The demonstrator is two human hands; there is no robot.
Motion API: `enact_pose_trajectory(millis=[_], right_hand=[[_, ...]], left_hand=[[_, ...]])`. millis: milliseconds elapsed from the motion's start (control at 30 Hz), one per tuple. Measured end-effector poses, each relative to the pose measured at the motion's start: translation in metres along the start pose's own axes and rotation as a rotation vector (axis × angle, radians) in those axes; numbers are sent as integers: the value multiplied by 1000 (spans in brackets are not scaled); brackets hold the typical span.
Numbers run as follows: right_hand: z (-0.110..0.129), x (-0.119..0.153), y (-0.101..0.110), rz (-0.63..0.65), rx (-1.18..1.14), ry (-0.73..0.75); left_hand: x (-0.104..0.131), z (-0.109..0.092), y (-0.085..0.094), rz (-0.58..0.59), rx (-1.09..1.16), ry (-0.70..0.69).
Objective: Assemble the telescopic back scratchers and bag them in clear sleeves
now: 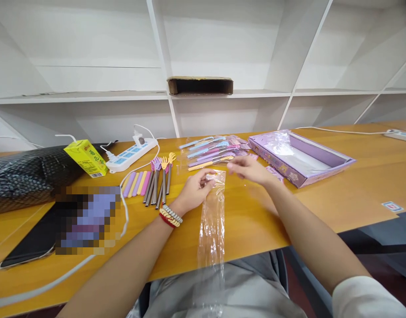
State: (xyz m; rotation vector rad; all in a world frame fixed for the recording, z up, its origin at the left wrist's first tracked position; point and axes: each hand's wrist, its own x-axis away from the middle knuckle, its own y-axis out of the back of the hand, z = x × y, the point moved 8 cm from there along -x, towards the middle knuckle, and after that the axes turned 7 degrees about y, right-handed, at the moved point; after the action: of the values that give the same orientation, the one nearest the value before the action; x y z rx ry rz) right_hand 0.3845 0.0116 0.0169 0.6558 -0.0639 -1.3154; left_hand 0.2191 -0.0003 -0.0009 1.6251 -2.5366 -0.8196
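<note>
While my left hand pinches the top end of a clear bag, fingers closed on the plastic by its mouth, the bag lies flat on the tabletop and runs back toward me, its lower end hanging past the near edge over my lap. My right hand hovers just right of the bag's mouth, blurred, fingers half curled; can't tell whether they grip anything, and they look just apart from the plastic.

Behind the hands, approx. centre, sits a pile of packed forks in blue, purple and yellow, each in its own clear sleeve. Left of my left hand lies a row of loose forks, metal stems w/ coloured tips, touching side by side, and just left of those a row of pastel handles. A white power strip w/ a plug in it sits behind them, its cable looping down the tabletop's left side. A yellow carton stands tilted next to the strip, beside a black bubble mailer. A phone lies near the left edge. On the right, a purple box lies open, lined w/ plastic. White shelves run behind, w/ a cardboard tray on one.
</note>
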Motion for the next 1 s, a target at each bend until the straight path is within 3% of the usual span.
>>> enact_pose_trajectory(millis=[67, 133, 267, 433, 500, 567, 700, 800, 900, 1000], right_hand=[[7, -1, -32, 103, -153, 15], [8, -1, -44, 93, -202, 27], [7, -2, -35, -16, -98, 98], [9, -2, -36, -7, 116, 163], [12, 0, -36, -36, 178, 170], [19, 3, -36, -60, 244, 163], [41, 18, -60, 86, 467, 160], [49, 31, -76, 151, 616, 121], [52, 37, -58, 81, 693, 122], [64, 40, 6, -75, 776, 172]], left_hand=[[1, -3, 0, 2, 25, -9], [2, -5, 0, 13, 92, 3], [2, -3, 1, 1, 292, 85], [-3, 13, -4, 1, 325, 280], [-5, 18, 2, -71, 312, 301], [-6, 21, 15, -217, 304, 290], [0, 24, 43, -514, 283, 250], [3, 20, 52, -595, 345, 201], [-1, 13, 41, -433, 505, 171], [-4, 11, 23, -244, 484, 190]])
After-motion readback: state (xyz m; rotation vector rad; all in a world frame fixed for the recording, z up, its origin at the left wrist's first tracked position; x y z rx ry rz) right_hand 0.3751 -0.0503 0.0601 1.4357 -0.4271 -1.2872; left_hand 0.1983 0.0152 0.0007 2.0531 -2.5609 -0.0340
